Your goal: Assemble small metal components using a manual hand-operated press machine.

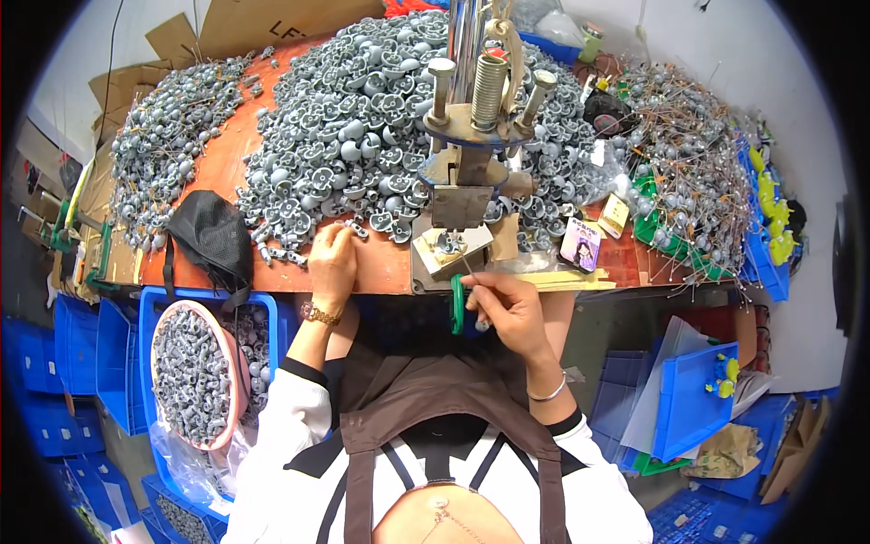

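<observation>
Leftward, my left hand (333, 261): fingers bunched beside a small grey part (361, 231) on the table (385, 269); cannot tell if gripping. Part likely light, stiff, slippery; pinch its sides. Next, grey piece (449, 243) on the block (430, 257) under the press (461, 208). Then green-handled tool (458, 308), probably rigid, best held by its handle; my right hand (509, 310) pinches it.

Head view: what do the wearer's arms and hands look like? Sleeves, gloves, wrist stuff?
Both arms: white sleeves ending in black cuffs, forearms bare below. Left hand: no glove, gold-brown link band at the wrist; watch or bracelet, can't tell. Right hand: no glove, thin silver-toned bangle.
</observation>
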`<action>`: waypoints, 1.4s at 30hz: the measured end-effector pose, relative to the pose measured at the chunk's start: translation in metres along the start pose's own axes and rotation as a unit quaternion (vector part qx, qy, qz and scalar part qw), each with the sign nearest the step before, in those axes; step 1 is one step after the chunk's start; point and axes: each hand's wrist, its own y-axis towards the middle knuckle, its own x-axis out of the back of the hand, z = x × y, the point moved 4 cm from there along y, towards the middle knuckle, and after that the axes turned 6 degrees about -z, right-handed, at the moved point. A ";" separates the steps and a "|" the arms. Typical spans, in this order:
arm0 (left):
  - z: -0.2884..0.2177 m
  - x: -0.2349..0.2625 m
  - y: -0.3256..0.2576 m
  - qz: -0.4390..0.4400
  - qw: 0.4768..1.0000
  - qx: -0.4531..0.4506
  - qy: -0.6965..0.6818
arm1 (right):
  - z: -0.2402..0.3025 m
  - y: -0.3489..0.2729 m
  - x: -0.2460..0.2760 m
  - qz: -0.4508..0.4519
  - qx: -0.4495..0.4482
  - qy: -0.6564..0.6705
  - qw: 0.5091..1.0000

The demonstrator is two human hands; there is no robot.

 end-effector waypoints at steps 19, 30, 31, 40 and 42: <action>-0.072 0.004 -0.019 0.063 0.642 0.456 -0.613 | 0.010 0.010 -0.030 -0.017 0.167 -0.201 0.965; -0.107 0.007 -0.009 0.164 0.711 0.327 -0.600 | -0.002 0.016 -0.029 -0.012 0.134 -0.178 0.975; -0.113 0.016 0.000 0.132 0.802 0.240 -0.531 | -0.001 0.017 -0.025 -0.015 0.134 -0.180 0.974; -0.094 0.030 0.002 -0.125 0.844 0.259 -0.453 | -0.035 0.027 0.005 -0.100 -0.084 0.117 0.985; -0.089 0.030 0.008 -0.187 0.881 0.240 -0.362 | -0.036 0.029 0.007 -0.088 -0.082 0.114 0.986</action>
